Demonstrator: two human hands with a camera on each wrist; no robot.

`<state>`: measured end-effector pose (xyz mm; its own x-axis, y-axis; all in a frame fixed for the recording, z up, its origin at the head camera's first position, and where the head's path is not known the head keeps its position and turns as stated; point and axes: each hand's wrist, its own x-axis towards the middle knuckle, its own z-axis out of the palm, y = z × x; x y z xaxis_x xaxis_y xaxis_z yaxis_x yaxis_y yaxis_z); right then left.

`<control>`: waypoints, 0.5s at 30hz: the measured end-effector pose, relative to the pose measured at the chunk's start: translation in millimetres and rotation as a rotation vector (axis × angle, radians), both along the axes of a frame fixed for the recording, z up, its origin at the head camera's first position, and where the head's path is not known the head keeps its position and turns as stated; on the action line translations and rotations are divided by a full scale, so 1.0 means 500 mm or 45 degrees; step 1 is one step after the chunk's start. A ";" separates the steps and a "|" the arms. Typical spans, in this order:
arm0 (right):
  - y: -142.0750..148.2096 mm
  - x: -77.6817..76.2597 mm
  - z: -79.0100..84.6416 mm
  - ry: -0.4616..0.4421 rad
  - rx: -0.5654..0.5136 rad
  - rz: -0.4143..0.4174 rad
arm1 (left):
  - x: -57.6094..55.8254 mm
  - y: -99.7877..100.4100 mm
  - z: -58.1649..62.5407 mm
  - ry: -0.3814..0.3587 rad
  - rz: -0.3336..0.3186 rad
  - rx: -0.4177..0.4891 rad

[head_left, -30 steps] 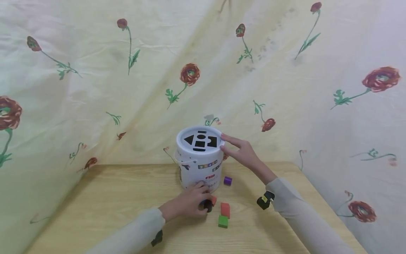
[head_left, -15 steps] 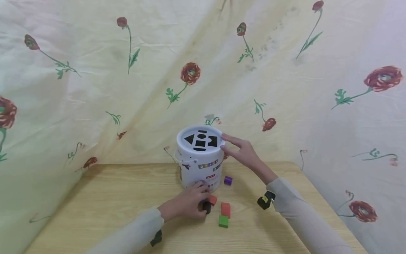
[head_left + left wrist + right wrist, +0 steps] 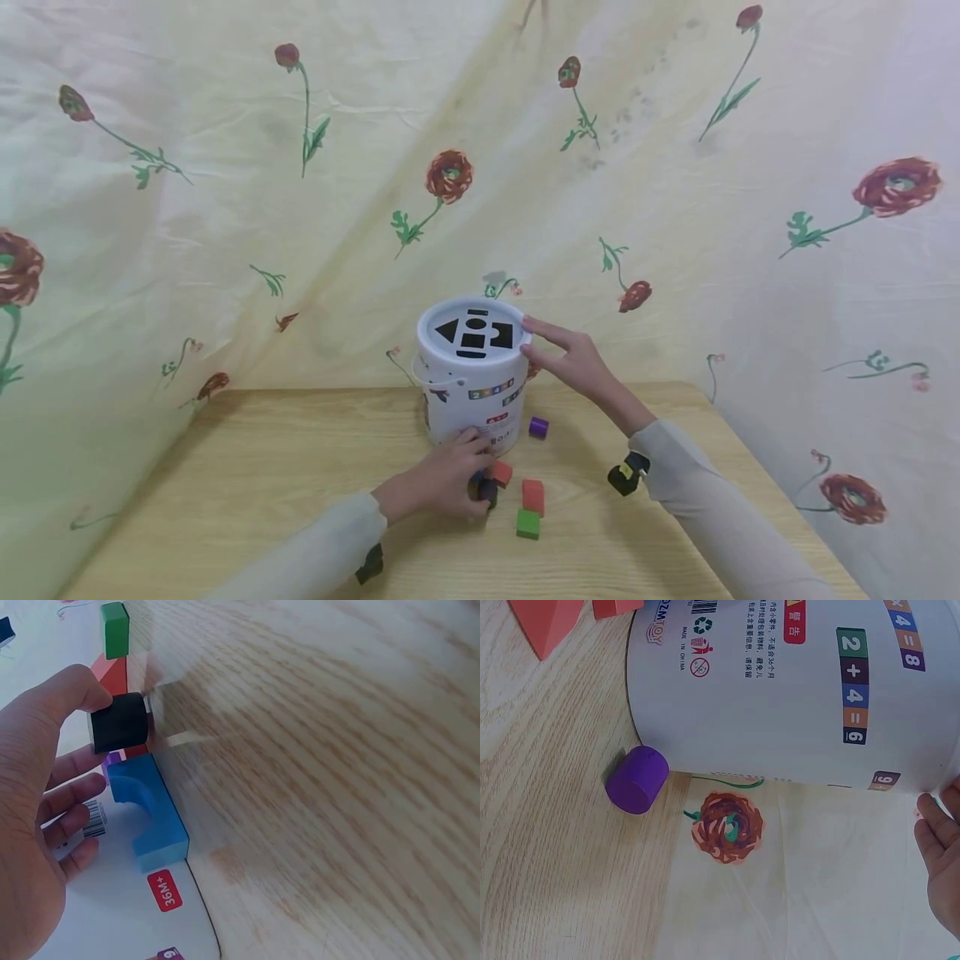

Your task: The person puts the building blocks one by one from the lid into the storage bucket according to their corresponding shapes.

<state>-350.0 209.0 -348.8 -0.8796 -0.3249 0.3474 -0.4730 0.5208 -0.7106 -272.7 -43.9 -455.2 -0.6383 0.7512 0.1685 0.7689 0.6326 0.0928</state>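
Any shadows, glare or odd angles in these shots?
Head view: a shadow on the table beside the right sleeve; left wrist view: a pale reflection on the table beside the black block; right wrist view: the white bucket appears sideways.

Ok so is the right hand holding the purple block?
No, the right hand touches the white bucket near its top, while the purple block sits on the table.

Pale grey sleeves [image 3: 720, 517], black wrist cameras [image 3: 622, 479] (one yellow-marked)
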 end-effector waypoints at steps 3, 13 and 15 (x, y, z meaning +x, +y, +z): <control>0.002 0.000 -0.002 0.005 0.004 0.001 | 0.001 -0.001 0.001 -0.020 0.002 0.006; 0.001 -0.001 -0.003 -0.004 0.010 -0.004 | 0.001 -0.006 0.016 -0.087 -0.008 0.035; 0.001 -0.001 -0.003 -0.006 0.010 -0.003 | 0.001 -0.006 0.023 -0.082 -0.015 0.045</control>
